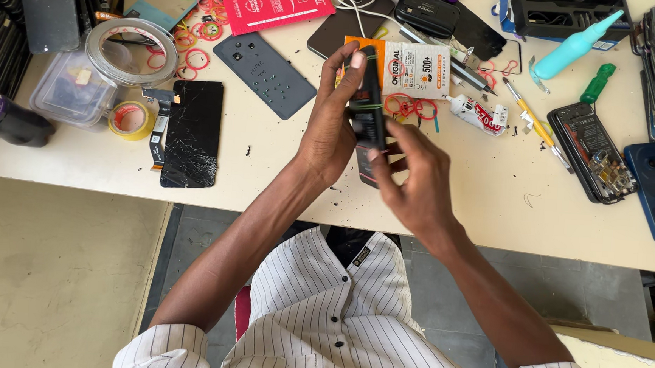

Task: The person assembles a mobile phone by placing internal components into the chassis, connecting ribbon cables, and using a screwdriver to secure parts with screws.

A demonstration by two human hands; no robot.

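Both hands met over the middle of the cream laminate tabletop (284,155). The left hand (329,127) held a slim black smartphone (369,118) edge-on and nearly upright, its grip closed around the phone's left side with fingertips curled over the top end. The right hand (416,183) came in from 4 o'clock, fingers partly spread and touching the phone's lower right edge; whether it pinched anything small could not be told. A green elastic band appeared to cross the phone body, so binding seemed under way, judged not finished since both hands were on it. At 9 o'clock lay a cracked black glass screen panel (192,132); at 11 o'clock a grey plastic back cover (267,74). Loose red rubber bands (408,105) sat at 1 o'clock, just beyond the phone, beside a white glue tube (477,112). An opened phone chassis (593,151) rested at 3 o'clock, apparently untouched.
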